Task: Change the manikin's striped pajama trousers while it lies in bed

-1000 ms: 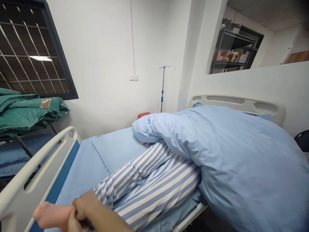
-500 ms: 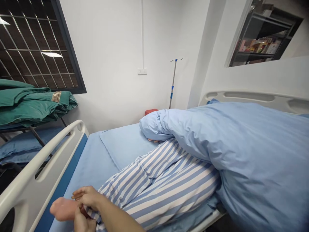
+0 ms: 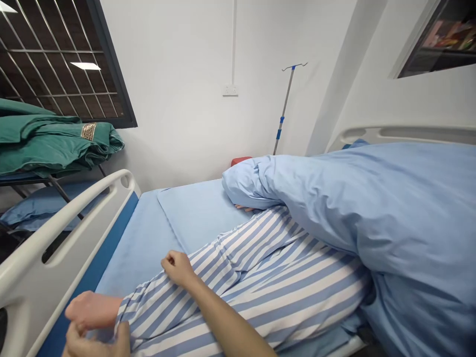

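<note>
A smooth bare foot sticks out of a blue-and-white striped trouser leg on the bed; whether it belongs to a manikin I cannot tell. At the bottom left, my left hand is beside the foot, thumb near the trouser cuff and fingers at the foot's near side, thumb and fingers apart. Higher up, over the far edge of the same leg, my right hand is curled closed. Its inner side is hidden, so any pinched cloth is out of sight. A light blue quilt covers the upper body.
The bed's white footboard rises close on the left. Green folded cloths lie on a rack behind it. An IV pole stands by the far wall, near a red object. Several fingertips show under the quilt's edge.
My right hand has left the ankle and moved up the trouser leg, its fingers now curled. My left hand has shifted left and down beside the foot. The camera view has turned slightly.
</note>
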Demonstrator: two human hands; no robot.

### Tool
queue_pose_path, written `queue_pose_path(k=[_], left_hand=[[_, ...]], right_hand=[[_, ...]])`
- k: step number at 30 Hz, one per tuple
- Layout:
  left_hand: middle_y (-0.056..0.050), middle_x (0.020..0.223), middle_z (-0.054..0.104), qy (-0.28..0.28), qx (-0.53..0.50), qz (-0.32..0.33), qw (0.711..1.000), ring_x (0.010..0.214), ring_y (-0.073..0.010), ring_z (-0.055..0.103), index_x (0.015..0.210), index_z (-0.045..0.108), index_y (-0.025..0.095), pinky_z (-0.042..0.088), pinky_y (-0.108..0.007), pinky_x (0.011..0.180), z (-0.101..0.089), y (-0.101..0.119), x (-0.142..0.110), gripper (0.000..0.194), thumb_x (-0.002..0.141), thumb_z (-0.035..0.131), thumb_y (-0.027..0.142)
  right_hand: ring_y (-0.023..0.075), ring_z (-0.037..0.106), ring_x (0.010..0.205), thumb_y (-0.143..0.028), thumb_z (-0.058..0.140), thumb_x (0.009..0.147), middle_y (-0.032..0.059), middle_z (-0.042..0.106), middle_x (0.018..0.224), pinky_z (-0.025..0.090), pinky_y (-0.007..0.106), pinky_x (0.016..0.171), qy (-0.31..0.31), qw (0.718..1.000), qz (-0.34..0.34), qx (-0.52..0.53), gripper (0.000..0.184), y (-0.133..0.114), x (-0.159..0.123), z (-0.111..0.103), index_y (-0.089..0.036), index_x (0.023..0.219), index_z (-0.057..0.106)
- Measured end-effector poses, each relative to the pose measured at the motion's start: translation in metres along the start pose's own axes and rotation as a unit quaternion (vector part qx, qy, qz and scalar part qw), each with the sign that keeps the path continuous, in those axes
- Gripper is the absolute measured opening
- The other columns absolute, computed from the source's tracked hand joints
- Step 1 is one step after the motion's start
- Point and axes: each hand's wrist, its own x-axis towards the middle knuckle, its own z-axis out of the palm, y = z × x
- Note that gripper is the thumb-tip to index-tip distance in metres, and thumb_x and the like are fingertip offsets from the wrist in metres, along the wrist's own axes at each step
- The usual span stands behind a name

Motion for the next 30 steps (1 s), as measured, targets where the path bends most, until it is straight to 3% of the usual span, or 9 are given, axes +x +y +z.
queue_pose_path(k=[3, 7, 11, 15, 19, 22, 24, 27, 30], left_hand=[[-0.018, 0.112, 0.057, -0.059, -0.025, 0.062, 0.996, 0.107, -0.0356, 0.052, 0.113, 0.052, 0.014, 0.04, -0.05, 0.092, 0.016, 0.026, -0.014, 0.061, 0.065, 0.051, 0.053], [0.0, 0.067, 0.057, -0.247, -0.073, 0.042, 0.965, 0.068, -0.0182, 0.054, 0.069, 0.052, 0.022, 0.043, -0.03, 0.067, 0.066, 0.041, -0.005, 0.033, 0.076, 0.041, 0.052], [0.003, 0.045, 0.034, -0.287, 0.009, 0.05, 0.957, 0.052, -0.014, 0.039, 0.051, 0.035, 0.021, 0.031, -0.026, 0.054, 0.108, 0.034, 0.017, 0.04, 0.081, 0.033, 0.048], [-0.001, 0.061, 0.056, -0.324, 0.125, 0.103, 0.932, 0.06, -0.0179, 0.046, 0.061, 0.05, 0.023, 0.03, -0.027, 0.055, 0.123, 0.021, 0.024, 0.027, 0.079, 0.037, 0.037], [-0.008, 0.079, 0.064, -0.317, 0.189, 0.135, 0.92, 0.069, -0.0226, 0.054, 0.078, 0.058, 0.022, 0.033, -0.029, 0.058, 0.129, 0.01, 0.024, 0.02, 0.077, 0.039, 0.027], [-0.01, 0.079, 0.063, -0.28, 0.216, 0.135, 0.926, 0.072, -0.0228, 0.055, 0.076, 0.056, 0.019, 0.035, -0.028, 0.061, 0.132, 0.005, 0.024, 0.012, 0.072, 0.045, 0.021], [-0.008, 0.076, 0.062, -0.265, 0.192, 0.128, 0.936, 0.07, -0.0211, 0.054, 0.075, 0.054, 0.02, 0.034, -0.028, 0.06, 0.131, 0.005, 0.023, 0.008, 0.073, 0.046, 0.021], [-0.003, 0.065, 0.056, -0.238, 0.094, 0.1, 0.962, 0.061, -0.0177, 0.048, 0.068, 0.047, 0.022, 0.031, -0.026, 0.056, 0.125, 0.01, 0.021, 0.022, 0.084, 0.035, 0.032], [0.0, 0.057, 0.048, -0.22, 0.016, 0.065, 0.973, 0.056, -0.0153, 0.042, 0.061, 0.041, 0.022, 0.028, -0.026, 0.053, 0.116, 0.02, 0.02, 0.031, 0.086, 0.03, 0.036]], right_hand=[[0.0074, 0.039, 0.053, -0.026, 0.051, 0.078, -0.0052, 0.047, 0.053, 0.027, 0.021, 0.054, -0.01, 0.996, -0.041, -0.08, 0.02, 0.016, -0.003, 0.002, -0.018, 0.06, 0.05], [0.0069, 0.033, 0.051, -0.033, 0.047, 0.084, -0.0061, 0.035, 0.049, 0.022, 0.022, 0.051, -0.022, 0.997, -0.055, -0.056, 0.036, 0.019, -0.001, 0.005, -0.017, 0.053, 0.04], [0.0064, 0.03, 0.05, -0.035, 0.04, 0.088, -0.0062, 0.027, 0.049, 0.022, 0.022, 0.049, 0.013, 0.999, -0.035, 0.015, 0.041, 0.021, 0.002, 0.0, -0.017, 0.051, 0.031], [0.0075, 0.03, 0.05, -0.032, 0.046, 0.082, -0.0059, 0.032, 0.048, 0.021, 0.023, 0.049, -0.035, 0.997, -0.028, -0.06, 0.035, 0.017, 0.001, -0.002, -0.017, 0.051, 0.038], [0.0106, 0.029, 0.05, -0.031, 0.046, 0.078, -0.0039, 0.037, 0.048, 0.02, 0.025, 0.05, -0.062, 0.983, 0.016, -0.171, 0.03, -0.004, 0.003, 0.006, -0.019, 0.05, 0.044], [0.011, 0.029, 0.051, -0.033, 0.047, 0.077, -0.0035, 0.039, 0.049, 0.021, 0.025, 0.05, -0.092, 0.976, -0.044, -0.19, 0.029, -0.015, 0.008, 0.017, -0.019, 0.051, 0.046], [0.0099, 0.03, 0.051, -0.032, 0.046, 0.078, -0.004, 0.038, 0.049, 0.022, 0.024, 0.05, -0.074, 0.984, -0.06, -0.153, 0.031, -0.01, 0.011, 0.024, -0.018, 0.051, 0.044], [0.0078, 0.031, 0.05, -0.031, 0.043, 0.081, -0.0051, 0.034, 0.048, 0.023, 0.022, 0.048, 0.003, 0.998, -0.007, -0.058, 0.035, 0.008, 0.013, 0.031, -0.017, 0.05, 0.038], [0.0068, 0.031, 0.048, -0.034, 0.045, 0.081, -0.0059, 0.03, 0.046, 0.023, 0.021, 0.047, 0.012, 1.0, -0.009, 0.016, 0.039, 0.022, 0.014, 0.033, -0.017, 0.048, 0.033]])
